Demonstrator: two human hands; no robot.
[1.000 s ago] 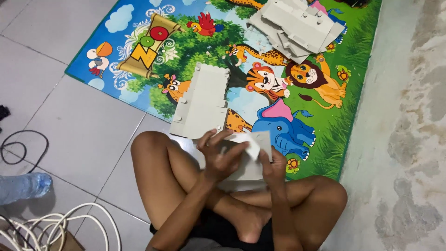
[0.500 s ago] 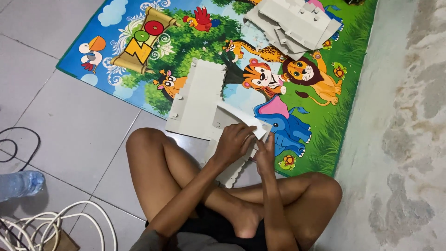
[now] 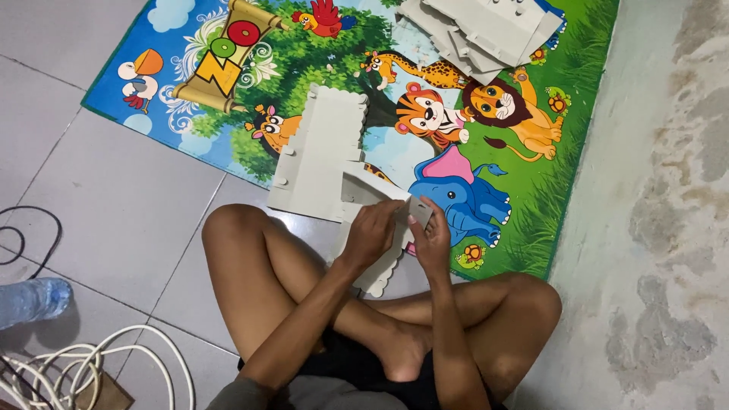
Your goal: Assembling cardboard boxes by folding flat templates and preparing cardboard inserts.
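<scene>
I sit cross-legged on the tiled floor at the edge of a colourful animal play mat (image 3: 228, 114). A grey cardboard panel with scalloped edges (image 3: 323, 148) lies flat in front of me, half on the mat. My left hand (image 3: 372, 231) and my right hand (image 3: 431, 237) are together just above my shins, both gripping a smaller grey cardboard piece (image 3: 380, 199) that rests against the big panel's near end. My fingers hide most of where the pieces meet.
A pile of more grey cardboard pieces (image 3: 486, 30) lies at the mat's far edge. A plastic bottle (image 3: 34, 300), white coiled cable (image 3: 91, 364) and a black cable (image 3: 30, 231) lie at left. A rough concrete strip (image 3: 653, 205) runs along the right.
My hands moved forward from my lap with the small piece, bringing it against the large panel. The view has shifted closer.
</scene>
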